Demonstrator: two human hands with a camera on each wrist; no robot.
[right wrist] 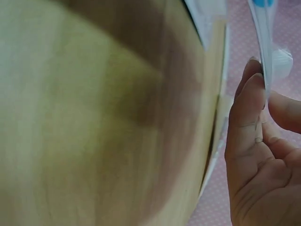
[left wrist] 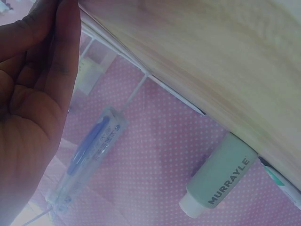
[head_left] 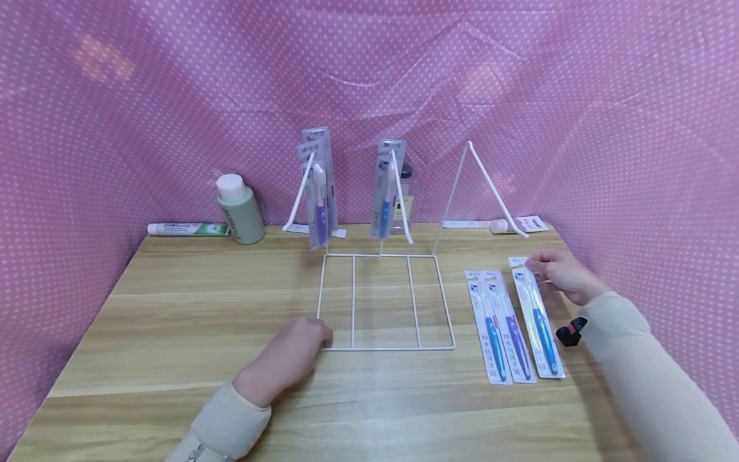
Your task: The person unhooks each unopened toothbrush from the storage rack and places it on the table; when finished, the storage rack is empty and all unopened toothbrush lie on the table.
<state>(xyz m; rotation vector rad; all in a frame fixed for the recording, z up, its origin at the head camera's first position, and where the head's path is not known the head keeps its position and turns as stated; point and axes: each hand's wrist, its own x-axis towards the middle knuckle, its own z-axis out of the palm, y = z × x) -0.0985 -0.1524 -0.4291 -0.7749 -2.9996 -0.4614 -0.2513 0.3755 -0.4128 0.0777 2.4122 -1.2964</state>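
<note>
Item one, my right hand (head_left: 562, 277): grip closed in a pinch on the top edge of a packaged toothbrush (head_left: 539, 321), the rightmost of three packs lying flat on the wooden surface (head_left: 173, 308) at about four o'clock from the wire rack (head_left: 385, 301). The right wrist view shows the thin card edge (right wrist: 267, 52) held between thumb and fingertips (right wrist: 251, 94). Handling, as I judge it: light, flat, stiff along the brush but bendy at the card header, the plastic blister likely slick; best held at the header. Item two, my left hand (head_left: 294, 356): resting on the rack's front left corner, at seven o'clock of the frame; I cannot tell whether this grip is closed round the wire. Item three, two neighbouring packs (head_left: 501, 327) just left of the held one. Item four, packs already hanging (head_left: 319, 189) on the rack's prongs. Item five, a green bottle (head_left: 239, 212) and a toothpaste tube (head_left: 185, 228) at ten o'clock, along the back edge.
</note>
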